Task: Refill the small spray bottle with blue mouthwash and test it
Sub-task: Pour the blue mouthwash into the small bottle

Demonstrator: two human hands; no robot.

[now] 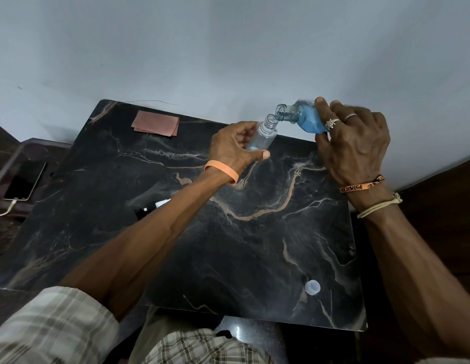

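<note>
Head view, left to right:

- Far left, off the worktop [255, 245]: phone [25, 179] flat on a lower ledge, cable plugged in. No part in the task.
- Back left of the worktop: folded pink cloth [156, 123], lying flat, well apart from the pour. Handy for drips.
- Mid left, half hidden under the left forearm: black-and-white part [149, 207], possibly the spray head, too covered to be sure.
- Left grip [234, 148]: wrapped round the lower body of the small spray bottle [265, 131], thumb across the front, fingers behind. Bottle held tilted over the far edge of the worktop, open neck pointing up and to the right. Mostly clear, with only a little blue at the bottom.
- Mouthwash bottle [305, 118]: tipped neck-down toward the left, open mouth right at the small bottle's neck. Touching or just apart, cannot tell. Blue liquid pooled in the body.
- Step in hand, as judged: the pour, hardly begun. Line up the two mouths, tip slowly for a thin stream, and brace the small bottle steady. Stop short of the neck to leave room for the spray tube. Narrow opening, so spill likely with any rush.
- Near the front edge of the worktop: small white cap [312, 287], open side up, probably the mouthwash bottle's.
- Right grip [357, 137]: clasped round the base end of the mouthwash bottle, fingers curled over it, rings on two of them.
</note>
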